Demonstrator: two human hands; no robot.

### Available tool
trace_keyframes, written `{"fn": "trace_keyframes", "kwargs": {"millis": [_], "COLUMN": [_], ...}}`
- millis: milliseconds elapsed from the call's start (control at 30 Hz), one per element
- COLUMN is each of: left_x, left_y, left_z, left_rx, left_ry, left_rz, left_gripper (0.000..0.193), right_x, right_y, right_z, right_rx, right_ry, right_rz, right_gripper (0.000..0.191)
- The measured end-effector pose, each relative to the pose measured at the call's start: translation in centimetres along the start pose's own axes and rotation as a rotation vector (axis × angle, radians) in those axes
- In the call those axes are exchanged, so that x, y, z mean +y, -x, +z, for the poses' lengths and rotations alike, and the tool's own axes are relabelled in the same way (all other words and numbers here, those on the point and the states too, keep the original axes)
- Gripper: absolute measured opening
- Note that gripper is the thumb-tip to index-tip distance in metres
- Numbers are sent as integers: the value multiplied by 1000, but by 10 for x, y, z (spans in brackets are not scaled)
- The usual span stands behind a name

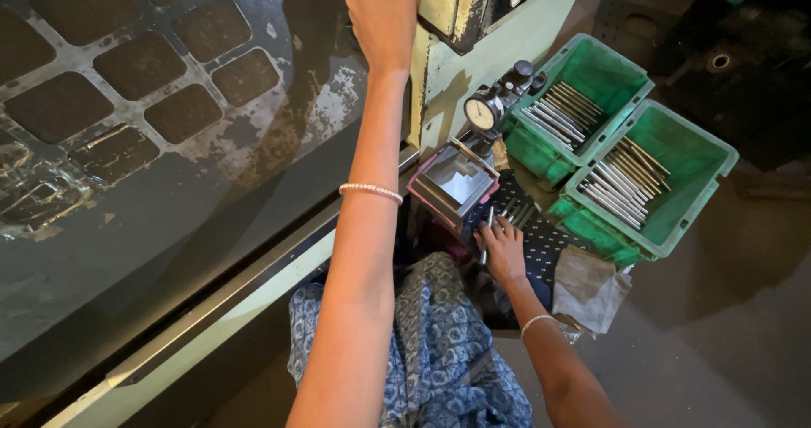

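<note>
Left hand (382,18): arm stretched straight up the frame, palm against the pale green machine (507,43); its fingers run out of view at the top edge, so their state cannot be told. Right hand (502,246): lowered beside the lap, fingers closed around a slim metal rod (487,235), long axis nearly upright, tip pointing away toward the dial gauge (483,113). Beyond the fingers, two green trays (710,153) hold similar rods.

Warm, fairly dim light falls from the upper right, brightest on the two green plastic crates (629,162) and the pale green painted machine panel (507,48). Soft glare sheens the dark metal machine surface (152,208), while deep shadow fills the lower left and the right-hand floor (743,310). Focus is sharp at centre, with wide-angle stretching at the edges.
</note>
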State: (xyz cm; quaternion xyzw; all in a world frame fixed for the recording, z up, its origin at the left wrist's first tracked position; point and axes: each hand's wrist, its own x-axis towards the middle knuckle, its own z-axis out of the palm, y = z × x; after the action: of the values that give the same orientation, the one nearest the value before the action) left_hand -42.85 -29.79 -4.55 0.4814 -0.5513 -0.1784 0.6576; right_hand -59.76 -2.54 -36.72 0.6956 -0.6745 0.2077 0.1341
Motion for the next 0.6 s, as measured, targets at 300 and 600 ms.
{"fn": "trace_keyframes", "kwargs": {"millis": [300,600], "left_x": [-3,-3], "left_y": [-3,-1], "left_z": [3,0], "left_rx": [14,2], "left_ry": [-15,18], "left_rz": [8,34], "left_gripper": [41,40], "right_x": [2,2], "right_y": [-1,0], "right_z": [3,4], "right_rx": [2,14], "right_ry": [-10,-28], "right_rz": [-10,-11], "right_gripper": [36,34]}}
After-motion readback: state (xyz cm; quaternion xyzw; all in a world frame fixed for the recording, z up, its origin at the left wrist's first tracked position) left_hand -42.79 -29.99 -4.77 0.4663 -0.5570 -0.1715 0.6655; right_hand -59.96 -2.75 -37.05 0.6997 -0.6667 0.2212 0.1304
